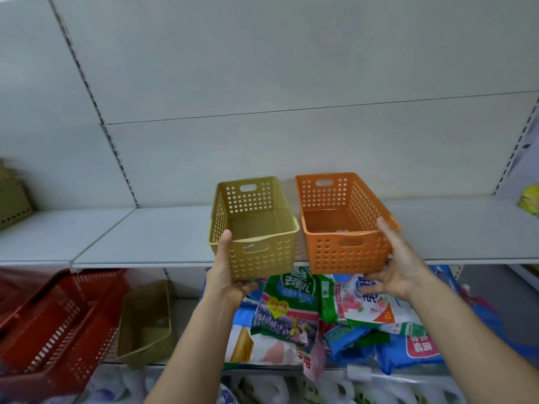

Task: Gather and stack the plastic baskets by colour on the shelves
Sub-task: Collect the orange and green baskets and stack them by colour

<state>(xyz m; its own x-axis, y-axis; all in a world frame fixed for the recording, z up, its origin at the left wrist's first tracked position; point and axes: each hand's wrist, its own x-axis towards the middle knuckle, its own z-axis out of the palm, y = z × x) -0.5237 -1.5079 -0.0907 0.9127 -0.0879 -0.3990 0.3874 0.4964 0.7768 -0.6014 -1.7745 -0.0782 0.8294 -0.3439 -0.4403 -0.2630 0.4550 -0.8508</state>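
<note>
Left hand (226,275): grips the near left corner of the yellow basket (254,225), thumb up on the rim, fingers curled under the base.
Right hand (401,262): holds the near right end of the orange basket (344,223), thumb on the rim, fingers spread beneath the base.
Yellow basket: at 12 o'clock from the left hand, over the front edge of the grey shelf (145,243), tilted; whether it touches the shelf I cannot tell.
Orange basket: just beside the yellow one at its 3 o'clock, near end overhanging the shelf edge.
Red baskets (55,325): lower shelf, at 8 o'clock from the yellow basket.
Olive basket (145,319): lower shelf, just at 3 o'clock of the red ones.
Bags (335,310): a heap of printed packets under both hands.
</note>
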